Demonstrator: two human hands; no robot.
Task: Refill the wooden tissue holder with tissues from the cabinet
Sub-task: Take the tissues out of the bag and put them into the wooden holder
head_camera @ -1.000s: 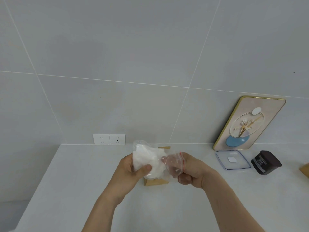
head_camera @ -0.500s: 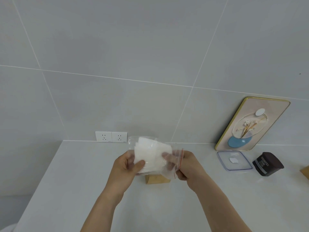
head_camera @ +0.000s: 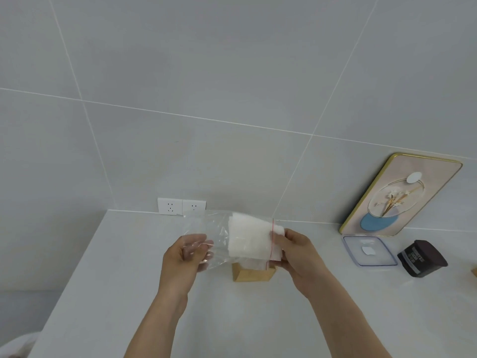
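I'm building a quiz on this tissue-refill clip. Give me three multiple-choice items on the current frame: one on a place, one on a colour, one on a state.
1. Where is the wooden tissue holder?
A. On the counter, below the bag
B. Leaning on the wall picture
C. In the left hand

2. What colour is the line along the clear plastic bag's mouth?
A. Blue
B. Red
C. Green

3. How are the white tissues now?
A. Stacked in the holder
B. Lying loose on the counter
C. Partly out of the bag, pinched by the right hand

Answers: 1 A, the holder stands on the counter under the bag. 2 B, a red strip crosses the opening. 3 C, the left hand holds the bag's other end.
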